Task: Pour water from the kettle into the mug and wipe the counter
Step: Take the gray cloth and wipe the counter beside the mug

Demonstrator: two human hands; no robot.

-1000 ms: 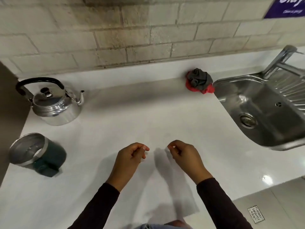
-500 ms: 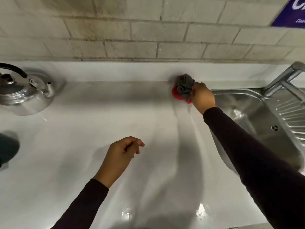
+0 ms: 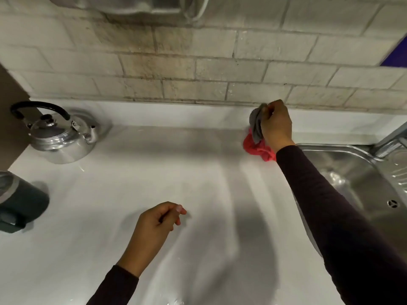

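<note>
A shiny metal kettle (image 3: 59, 137) with a black handle stands at the back left of the white counter (image 3: 154, 172). A dark green mug (image 3: 19, 201) with a steel rim sits at the left edge, partly cut off. My right hand (image 3: 276, 125) is stretched to the back of the counter and grips a grey cloth (image 3: 255, 122), lifting it off a red cloth (image 3: 258, 149) that lies beside the sink. My left hand (image 3: 154, 230) hovers low over the middle of the counter, fingers loosely curled, holding nothing.
A stainless steel sink (image 3: 356, 188) with a tap (image 3: 392, 139) fills the right side. A brick-tiled wall (image 3: 198, 69) runs behind the counter. A brown panel (image 3: 11, 119) borders the counter on the left.
My right hand reached from the front of the counter to the cloths by the sink, closed on the grey one and raised it. My left hand stayed roughly in place.
</note>
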